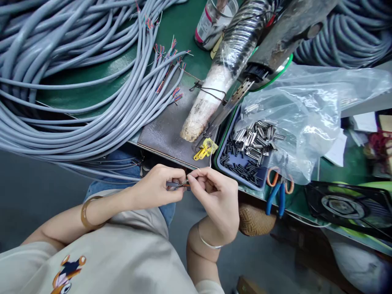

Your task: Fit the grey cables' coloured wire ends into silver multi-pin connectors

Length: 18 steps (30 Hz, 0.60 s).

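My left hand [159, 185] is closed round the stripped end of a grey cable [173, 185], just off the table's front edge. Facing it, my right hand [216, 194] pinches at the thin wires that stick out of that cable end; its fingertips almost touch those of my left hand. Many more grey cables [122, 122] lie in a thick bundle at the left, their coloured wire ends bared. Beyond my hands a yellow clip-like item [204, 150] rests on a dark plate [165, 134].
Right of the plate, a blue tray [260, 183] holds metal connectors and small black pieces, partly under a plastic bag [306, 122]. Pliers [277, 194] and scissors hang at the edge by a black fan [346, 206]. A duct [214, 85] points down at the plate.
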Tool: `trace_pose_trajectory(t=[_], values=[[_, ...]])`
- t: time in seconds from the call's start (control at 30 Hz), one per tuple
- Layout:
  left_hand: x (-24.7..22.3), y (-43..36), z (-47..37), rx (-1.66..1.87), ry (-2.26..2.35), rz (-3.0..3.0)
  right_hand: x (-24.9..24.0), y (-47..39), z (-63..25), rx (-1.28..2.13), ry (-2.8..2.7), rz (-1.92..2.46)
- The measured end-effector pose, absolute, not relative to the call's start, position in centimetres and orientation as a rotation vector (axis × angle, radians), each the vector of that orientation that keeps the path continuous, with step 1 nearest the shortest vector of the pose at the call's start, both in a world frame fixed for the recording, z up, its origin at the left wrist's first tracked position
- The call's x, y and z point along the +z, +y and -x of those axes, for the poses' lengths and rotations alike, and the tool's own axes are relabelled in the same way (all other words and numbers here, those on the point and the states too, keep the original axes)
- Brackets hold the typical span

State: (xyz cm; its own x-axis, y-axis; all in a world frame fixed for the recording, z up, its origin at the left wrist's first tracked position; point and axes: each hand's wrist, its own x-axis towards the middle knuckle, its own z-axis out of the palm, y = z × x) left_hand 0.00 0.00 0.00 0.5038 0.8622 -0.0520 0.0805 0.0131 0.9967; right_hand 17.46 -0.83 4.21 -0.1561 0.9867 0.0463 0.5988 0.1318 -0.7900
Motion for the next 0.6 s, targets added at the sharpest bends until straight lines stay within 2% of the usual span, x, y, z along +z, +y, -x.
trace_pose_trajectory(t=[0.1,0.23,0.37,0.5,0.6], values=[[0.1,0.1,0.2,0.685,0.820,-1.332,4.5,-0.1,-18.1,1.020,-1.768,1.538],[0.2,0.4,0.4,0.666,0.827,-1.178,4.3,-0.2,-18.5,0.971,-1.645,1.563],[0.2,0.8,0.6,0.685,0.839,-1.007,3.3,-1.3,-18.4,0.646,-1.515,1.501],[0.3,1.0,0.7,0.728,0.860,-0.937,1.9,-2.2,-18.2,0.243,-1.406,1.296],[0.3,0.9,0.6,0.762,0.872,-0.952,1.4,-2.2,-18.2,0.068,-1.448,1.121]])
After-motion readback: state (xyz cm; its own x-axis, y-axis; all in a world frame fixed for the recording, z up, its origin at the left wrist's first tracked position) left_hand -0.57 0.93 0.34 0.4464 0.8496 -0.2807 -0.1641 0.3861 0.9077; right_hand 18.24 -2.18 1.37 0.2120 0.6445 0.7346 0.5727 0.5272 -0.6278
